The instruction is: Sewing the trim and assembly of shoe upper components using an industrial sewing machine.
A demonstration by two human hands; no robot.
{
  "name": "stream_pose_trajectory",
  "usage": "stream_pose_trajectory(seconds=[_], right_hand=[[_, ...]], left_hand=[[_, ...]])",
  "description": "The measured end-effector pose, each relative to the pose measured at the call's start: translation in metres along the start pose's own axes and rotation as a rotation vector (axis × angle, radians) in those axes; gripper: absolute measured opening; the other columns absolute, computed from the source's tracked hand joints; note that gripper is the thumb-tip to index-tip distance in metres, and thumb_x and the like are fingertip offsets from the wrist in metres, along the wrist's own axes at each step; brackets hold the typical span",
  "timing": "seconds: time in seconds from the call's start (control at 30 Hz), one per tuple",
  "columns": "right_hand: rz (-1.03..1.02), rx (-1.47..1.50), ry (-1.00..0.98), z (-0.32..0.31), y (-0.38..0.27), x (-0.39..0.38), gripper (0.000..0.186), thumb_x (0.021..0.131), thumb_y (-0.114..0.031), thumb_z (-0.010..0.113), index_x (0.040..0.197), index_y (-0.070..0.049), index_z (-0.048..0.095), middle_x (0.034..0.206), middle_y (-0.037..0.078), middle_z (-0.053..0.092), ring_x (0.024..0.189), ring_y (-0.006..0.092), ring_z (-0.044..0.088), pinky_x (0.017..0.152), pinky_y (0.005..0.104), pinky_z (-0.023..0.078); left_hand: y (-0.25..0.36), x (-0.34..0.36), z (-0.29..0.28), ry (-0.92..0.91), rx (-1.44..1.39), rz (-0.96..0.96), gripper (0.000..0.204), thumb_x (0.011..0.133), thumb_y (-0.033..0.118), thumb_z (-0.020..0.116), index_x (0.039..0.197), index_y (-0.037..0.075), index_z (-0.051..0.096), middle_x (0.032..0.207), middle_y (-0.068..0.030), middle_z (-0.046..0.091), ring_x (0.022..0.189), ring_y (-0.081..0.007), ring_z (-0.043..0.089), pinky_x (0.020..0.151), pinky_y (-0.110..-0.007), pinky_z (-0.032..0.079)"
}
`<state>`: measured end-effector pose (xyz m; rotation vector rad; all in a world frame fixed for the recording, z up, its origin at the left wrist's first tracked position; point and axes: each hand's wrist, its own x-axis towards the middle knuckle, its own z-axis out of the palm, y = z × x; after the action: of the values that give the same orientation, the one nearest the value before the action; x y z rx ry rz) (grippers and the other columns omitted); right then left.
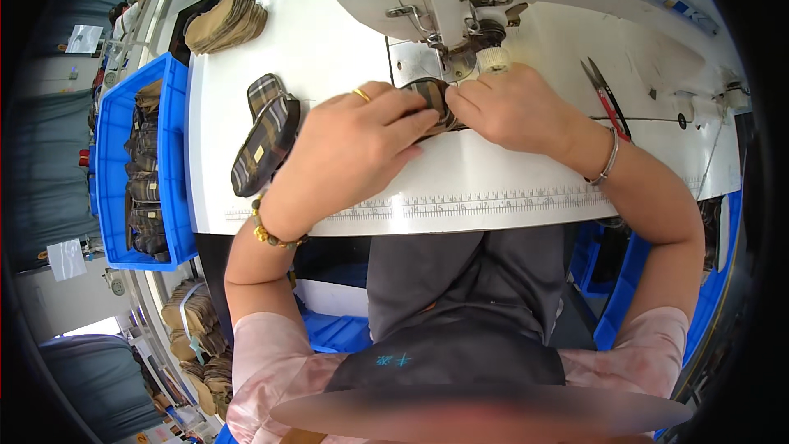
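Note:
A brown-and-black plaid slipper [431, 92] is at the sewing machine's needle area, largely covered by my hands. My left hand [362, 136], with a ring and a beaded bracelet, curls its fingers over the slipper's left side. From the right, my right hand [511, 107] pinches the slipper's edge, close to the machine's white knob [493, 59]. The white sewing machine [427, 0] rises just beyond both hands. Beside my left wrist lie two matching plaid slippers, one [261, 152] in front and another [267, 94] partly under it.
Tan sole-shaped pieces [226, 23] are stacked at the table's far left. A blue crate [177, 164] of plaid slippers stands left of the table. Red-handled scissors [606, 103] lie right of my right hand. A ruler scale [460, 202] runs along the near edge.

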<state>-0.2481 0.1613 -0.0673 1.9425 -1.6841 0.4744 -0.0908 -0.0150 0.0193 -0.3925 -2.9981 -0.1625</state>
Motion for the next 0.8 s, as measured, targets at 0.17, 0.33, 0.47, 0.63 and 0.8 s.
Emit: stream_pose_trajectory(seconds=[0.17, 0.33, 0.47, 0.63, 0.8], right_hand=[[0.033, 0.034, -0.046, -0.003, -0.007, 0.006, 0.01, 0.075, -0.011, 0.066, 0.073, -0.005, 0.057, 0.063, 0.005, 0.054, 0.056, 0.0193, 0.062, 0.05, 0.0321, 0.051], [0.082, 0.036, -0.025, -0.001, -0.013, 0.015, 0.01, 0.076, -0.01, 0.066, 0.075, -0.004, 0.058, 0.063, 0.005, 0.056, 0.056, 0.0192, 0.063, 0.049, 0.0323, 0.051], [0.134, 0.011, -0.076, 0.0, -0.012, 0.011, 0.011, 0.079, -0.009, 0.065, 0.085, 0.001, 0.065, 0.064, 0.006, 0.059, 0.055, 0.0197, 0.064, 0.048, 0.0325, 0.05], [0.188, 0.007, -0.164, -0.01, -0.012, 0.009, 0.022, 0.082, -0.008, 0.065, 0.099, 0.004, 0.069, 0.066, 0.006, 0.063, 0.056, 0.02, 0.064, 0.048, 0.0328, 0.05], [0.187, 0.093, -0.141, -0.013, -0.008, 0.007, 0.028, 0.083, -0.008, 0.064, 0.109, 0.001, 0.07, 0.066, 0.006, 0.063, 0.056, 0.02, 0.065, 0.049, 0.0329, 0.049]], left_hand=[[-0.036, -0.005, 0.023, 0.103, -0.215, 0.006, 0.016, 0.074, 0.008, 0.078, 0.09, 0.007, 0.078, 0.106, -0.0029, 0.073, 0.101, -0.0226, 0.067, 0.079, -0.032, 0.057], [-0.069, -0.005, 0.036, 0.183, -0.311, 0.086, 0.018, 0.069, 0.003, 0.079, 0.086, 0.006, 0.078, 0.111, -0.001, 0.073, 0.106, -0.0249, 0.065, 0.085, -0.034, 0.056], [-0.059, 0.002, 0.025, 0.129, -0.143, 0.149, 0.037, 0.066, 0.002, 0.078, 0.102, 0.011, 0.076, 0.106, -0.0011, 0.07, 0.102, -0.025, 0.064, 0.084, -0.033, 0.056], [-0.035, 0.01, 0.025, 0.028, 0.016, 0.085, 0.039, 0.07, 0.001, 0.073, 0.105, 0.016, 0.076, 0.104, -0.0009, 0.066, 0.096, -0.0245, 0.063, 0.075, -0.033, 0.057], [-0.041, 0.012, 0.041, 0.126, 0.037, 0.122, 0.029, 0.076, 0.009, 0.067, 0.104, 0.014, 0.076, 0.104, 0.0017, 0.061, 0.092, -0.0199, 0.061, 0.07, -0.03, 0.057]])
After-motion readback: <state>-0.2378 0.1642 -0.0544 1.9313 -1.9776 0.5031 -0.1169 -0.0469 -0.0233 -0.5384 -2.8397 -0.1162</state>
